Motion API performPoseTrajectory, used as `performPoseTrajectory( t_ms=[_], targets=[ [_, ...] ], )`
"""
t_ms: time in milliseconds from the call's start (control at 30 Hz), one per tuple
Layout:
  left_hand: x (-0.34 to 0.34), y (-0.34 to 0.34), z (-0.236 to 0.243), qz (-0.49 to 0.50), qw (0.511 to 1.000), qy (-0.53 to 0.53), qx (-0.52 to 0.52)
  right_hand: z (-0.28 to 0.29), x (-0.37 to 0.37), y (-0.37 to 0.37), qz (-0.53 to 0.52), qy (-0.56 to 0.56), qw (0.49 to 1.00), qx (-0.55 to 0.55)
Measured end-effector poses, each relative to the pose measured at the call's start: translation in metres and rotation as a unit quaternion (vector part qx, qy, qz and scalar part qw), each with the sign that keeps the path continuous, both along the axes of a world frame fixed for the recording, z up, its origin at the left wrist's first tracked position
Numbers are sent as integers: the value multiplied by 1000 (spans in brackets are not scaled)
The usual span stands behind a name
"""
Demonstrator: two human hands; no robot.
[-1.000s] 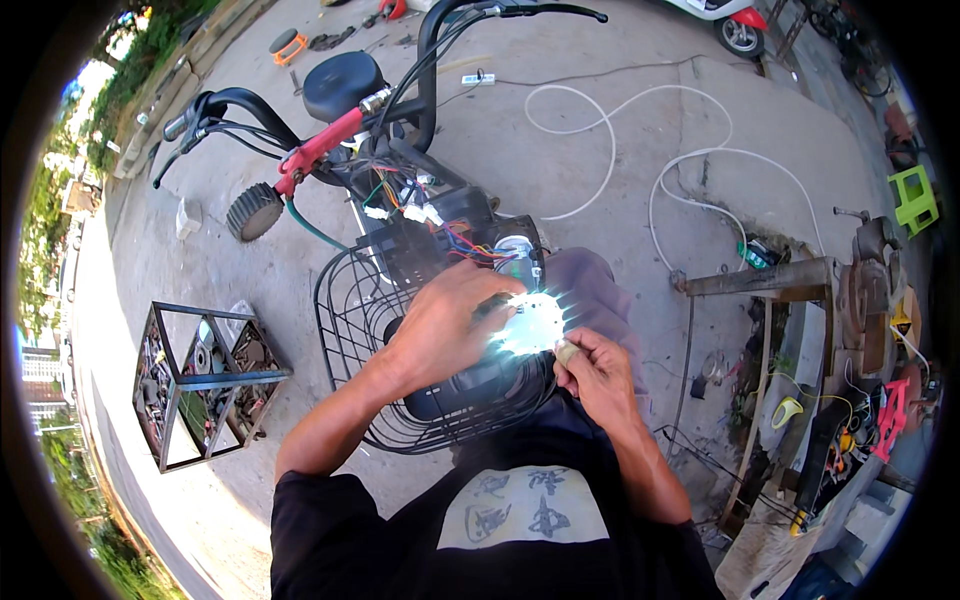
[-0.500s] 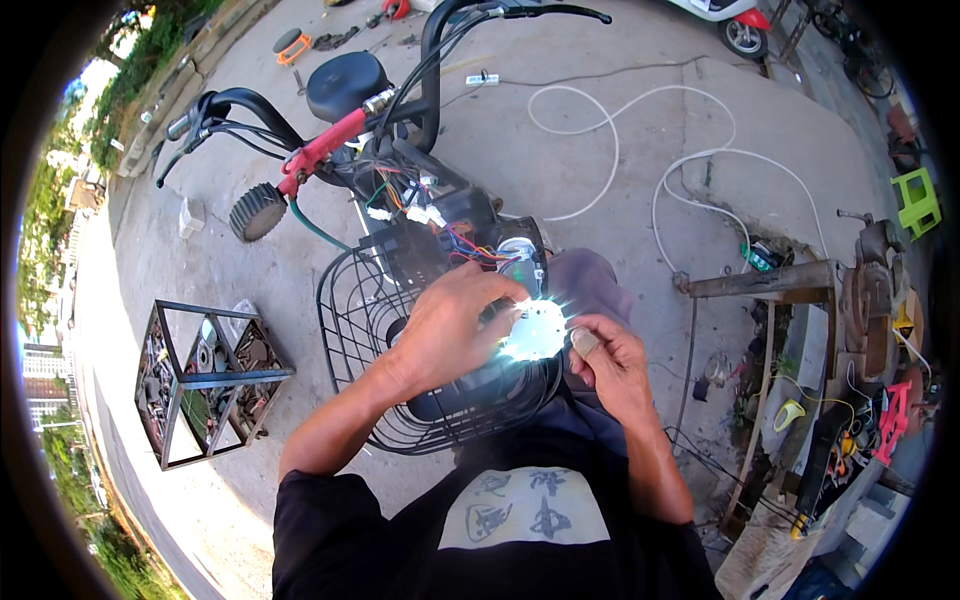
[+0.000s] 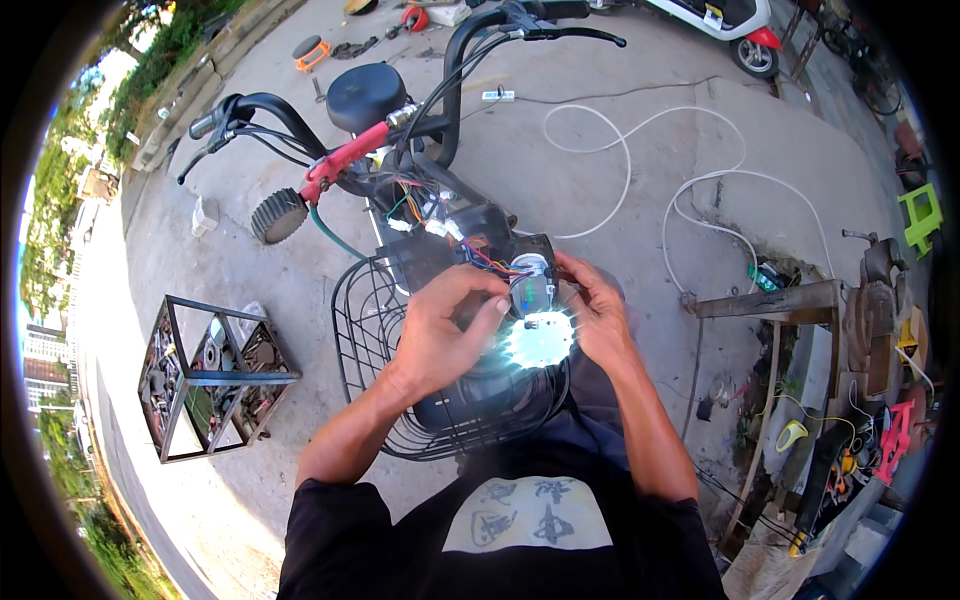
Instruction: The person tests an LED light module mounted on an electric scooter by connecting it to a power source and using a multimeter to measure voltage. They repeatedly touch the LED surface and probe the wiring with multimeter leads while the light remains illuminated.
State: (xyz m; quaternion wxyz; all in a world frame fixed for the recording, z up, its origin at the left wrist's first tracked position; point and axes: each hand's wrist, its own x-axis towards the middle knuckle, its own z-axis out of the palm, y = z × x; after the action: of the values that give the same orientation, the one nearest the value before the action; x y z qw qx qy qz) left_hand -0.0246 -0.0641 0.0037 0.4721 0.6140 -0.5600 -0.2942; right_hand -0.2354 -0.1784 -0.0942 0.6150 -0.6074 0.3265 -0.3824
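A round headlight (image 3: 541, 340) glows brilliantly white in front of me, its outline lost in glare. Behind it sits a clear, silvery cylindrical housing (image 3: 533, 290) with coloured wires (image 3: 482, 262) running into it. My left hand (image 3: 445, 330) is at the lamp's left side, thumb and index finger curled in against its edge. On the other side my right hand (image 3: 597, 312) has its fingers bent around the dark upper right part of the lamp; its fingertips are partly hidden. Below and left of the lamp is a black wire basket (image 3: 365, 335).
The electric bike's red stem (image 3: 345, 165) and black handlebar (image 3: 455, 90) rise beyond the basket. A metal rack of parts (image 3: 215, 380) stands left. At right are a bench with a vice (image 3: 875, 290) and tools. A white hose (image 3: 628, 165) loops over the concrete.
My right hand has moved up from beside the glowing face to the lamp's upper right side. My left hand remains at the left side. The view has shifted slightly.
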Motion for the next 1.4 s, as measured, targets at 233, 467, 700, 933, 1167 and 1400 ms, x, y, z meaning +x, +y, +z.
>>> performPoseTrajectory(
  t_ms=[233,467,700,933,1167,1400],
  targets=[
    [23,0,-7,113,988,-89,64,-1,4,-13,99,5,995,7],
    [31,-6,-10,134,983,-90,89,-24,4,-15,112,27,991,70],
    [52,-7,-10,118,987,-81,80,-30,12,-10,86,-2,993,78],
    [62,-18,-16,109,984,-132,45,-22,-20,-10,-95,26,995,21],
    [52,32,-7,158,956,-234,74,-39,-131,13,-206,-26,971,116],
    [43,23,-14,105,973,-199,-52,-32,-280,104,-560,68,826,5]
  ],
)
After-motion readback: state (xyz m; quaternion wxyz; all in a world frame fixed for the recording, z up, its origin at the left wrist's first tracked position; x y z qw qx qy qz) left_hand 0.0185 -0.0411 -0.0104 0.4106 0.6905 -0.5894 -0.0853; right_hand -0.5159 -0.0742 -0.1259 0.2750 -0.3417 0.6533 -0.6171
